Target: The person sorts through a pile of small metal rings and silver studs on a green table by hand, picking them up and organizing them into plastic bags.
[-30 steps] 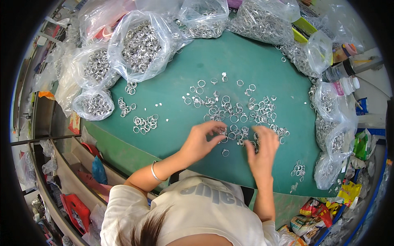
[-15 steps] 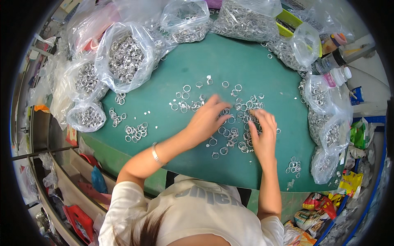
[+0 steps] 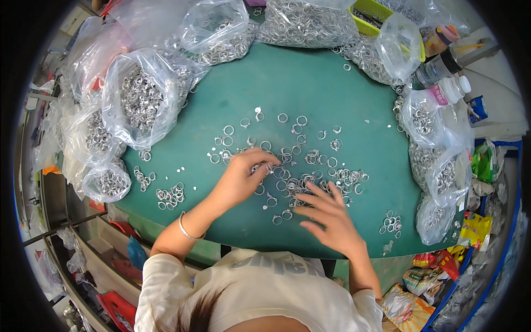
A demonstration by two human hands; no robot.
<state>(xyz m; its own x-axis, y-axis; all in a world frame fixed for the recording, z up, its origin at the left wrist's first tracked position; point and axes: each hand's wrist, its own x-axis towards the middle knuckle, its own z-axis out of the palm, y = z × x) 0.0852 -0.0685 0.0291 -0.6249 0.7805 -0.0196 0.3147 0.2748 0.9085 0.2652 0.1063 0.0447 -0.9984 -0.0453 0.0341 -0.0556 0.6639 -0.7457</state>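
Green tabletop (image 3: 221, 99) spreads across most of my view, its far and side edges lined with clear bags. Near the middle of it lies a loose ring pile (image 3: 301, 181), silvery and thinning into stray pieces on the far side; I take every bearing from that.

At the left side of the ring pile I see the left hand (image 3: 239, 174), thumb and fingers bent toward each other, with rings showing between them. From here I can't make out whether those are gripped or simply lying underneath. A bracelet (image 3: 188, 229) circles that wrist. At the pile's near edge I have the right hand (image 3: 331, 221), its fingers spread apart and not closed on anything I can see.

Left of the pile sits a small ring cluster (image 3: 170, 196); right of it and nearer the person is another cluster (image 3: 390, 222). Beyond the pile to the left stands a gaping ring-filled bag (image 3: 141, 99), and well to its right is a white-capped bottle (image 3: 453, 88).
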